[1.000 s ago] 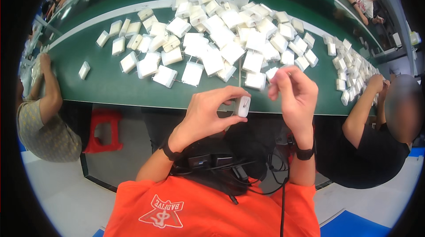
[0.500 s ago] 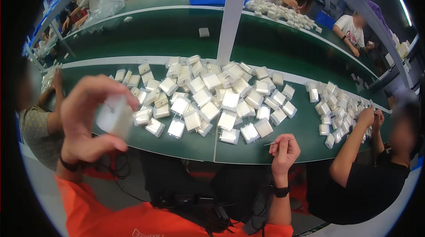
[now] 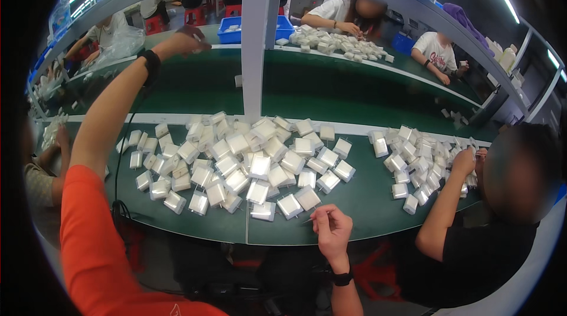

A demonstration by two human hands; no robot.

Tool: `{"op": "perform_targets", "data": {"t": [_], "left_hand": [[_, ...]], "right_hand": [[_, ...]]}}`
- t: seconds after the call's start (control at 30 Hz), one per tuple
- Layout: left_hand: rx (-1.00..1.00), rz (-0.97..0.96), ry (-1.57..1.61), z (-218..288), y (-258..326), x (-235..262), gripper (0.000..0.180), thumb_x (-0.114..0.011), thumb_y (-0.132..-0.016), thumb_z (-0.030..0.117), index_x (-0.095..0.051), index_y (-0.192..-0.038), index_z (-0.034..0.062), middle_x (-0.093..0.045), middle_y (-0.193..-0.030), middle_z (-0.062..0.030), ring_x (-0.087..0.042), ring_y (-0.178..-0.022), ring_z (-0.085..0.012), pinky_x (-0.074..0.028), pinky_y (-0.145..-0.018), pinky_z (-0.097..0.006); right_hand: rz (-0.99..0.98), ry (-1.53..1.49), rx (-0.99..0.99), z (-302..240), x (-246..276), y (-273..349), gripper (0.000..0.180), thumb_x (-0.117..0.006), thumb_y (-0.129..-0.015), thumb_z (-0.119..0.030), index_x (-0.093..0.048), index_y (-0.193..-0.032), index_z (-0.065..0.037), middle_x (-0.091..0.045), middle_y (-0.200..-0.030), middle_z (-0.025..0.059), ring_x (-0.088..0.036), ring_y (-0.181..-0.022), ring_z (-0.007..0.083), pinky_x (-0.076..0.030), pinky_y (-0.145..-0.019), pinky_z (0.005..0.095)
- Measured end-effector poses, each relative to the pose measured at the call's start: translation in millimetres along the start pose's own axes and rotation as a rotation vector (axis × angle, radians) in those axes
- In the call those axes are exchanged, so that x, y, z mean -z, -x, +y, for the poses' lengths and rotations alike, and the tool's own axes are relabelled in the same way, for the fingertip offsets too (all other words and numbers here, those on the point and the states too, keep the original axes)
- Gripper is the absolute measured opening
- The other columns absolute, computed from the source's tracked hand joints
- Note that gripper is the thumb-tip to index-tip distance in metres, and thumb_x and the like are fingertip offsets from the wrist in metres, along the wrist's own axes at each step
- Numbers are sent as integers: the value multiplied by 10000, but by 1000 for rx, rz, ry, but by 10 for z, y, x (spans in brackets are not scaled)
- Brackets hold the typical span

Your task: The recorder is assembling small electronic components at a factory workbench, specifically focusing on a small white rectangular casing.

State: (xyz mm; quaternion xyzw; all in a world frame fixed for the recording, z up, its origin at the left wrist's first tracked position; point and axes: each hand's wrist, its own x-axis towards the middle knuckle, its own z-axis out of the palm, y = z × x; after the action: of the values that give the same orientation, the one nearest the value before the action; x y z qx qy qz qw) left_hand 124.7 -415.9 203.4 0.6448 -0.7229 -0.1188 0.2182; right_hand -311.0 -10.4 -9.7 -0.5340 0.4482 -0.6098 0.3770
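Note:
My left hand (image 3: 184, 43) is stretched far forward over the green conveyor belt (image 3: 189, 88) behind the workbench. It is smeared, and whether its fingers hold anything cannot be made out. Low at the bench's front edge, my right hand (image 3: 333, 232) is closed in a pinch around a thin metal pick (image 3: 310, 220). Just beyond that hand lies the edge of a wide heap of white power adapters (image 3: 260, 166) with metal prongs, many in clear film. A single adapter (image 3: 238, 81) lies on the belt, partly behind the upright post.
A white upright post (image 3: 257, 38) and frame stand beyond the heap. At right, a co-worker in black (image 3: 484, 257) handles a second adapter heap (image 3: 422, 159). A blue bin (image 3: 230, 31) and another pile (image 3: 339, 41) sit across the belt. A black cable (image 3: 117, 180) hangs at left.
My left hand, which held an adapter close up, has swung forward over the belt. The view has shifted and tilted upward. My right hand still pinches the pick.

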Motion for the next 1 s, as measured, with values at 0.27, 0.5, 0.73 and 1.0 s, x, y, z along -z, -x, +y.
{"op": "perform_targets", "data": {"t": [0.27,0.5,0.73,1.0], "left_hand": [[75,341,112,-1029,-723,-1227,722,-893,-855,474,-663,-1357,8,-767,-1181,-196,-788,-949,-313,-661,-819,-442],[-491,-99,147,38,-499,-1572,743,-838,-906,454,-614,-1435,-17,-724,-1352,-244,-673,-1290,-376,-519,-1125,-451],[-455,-403,13,128,-182,-1642,610,-784,-943,402,-669,-1440,67,-692,-1437,-234,-678,-1267,-382,-522,-1115,-444],[-484,-164,-22,621,144,-1966,479,-766,-937,392,-760,-1318,101,-704,-1396,-226,-676,-1281,-413,-519,-1132,-472]], "right_hand": [[20,6,-2,23,-40,-27,150,-674,-1077,-43,-727,-971,49,-748,-814,42,-628,-659,65,-480,-603,233],[58,47,14,-24,45,-24,189,-648,-1099,-67,-710,-953,36,-726,-809,54,-591,-634,63,-449,-579,232],[47,42,12,-46,-40,-76,219,-645,-1105,-83,-704,-932,38,-676,-742,25,-568,-613,55,-416,-560,229],[89,45,9,-16,-38,-29,217,-639,-1113,-93,-696,-939,21,-628,-710,8,-547,-602,51,-399,-556,225]]}}
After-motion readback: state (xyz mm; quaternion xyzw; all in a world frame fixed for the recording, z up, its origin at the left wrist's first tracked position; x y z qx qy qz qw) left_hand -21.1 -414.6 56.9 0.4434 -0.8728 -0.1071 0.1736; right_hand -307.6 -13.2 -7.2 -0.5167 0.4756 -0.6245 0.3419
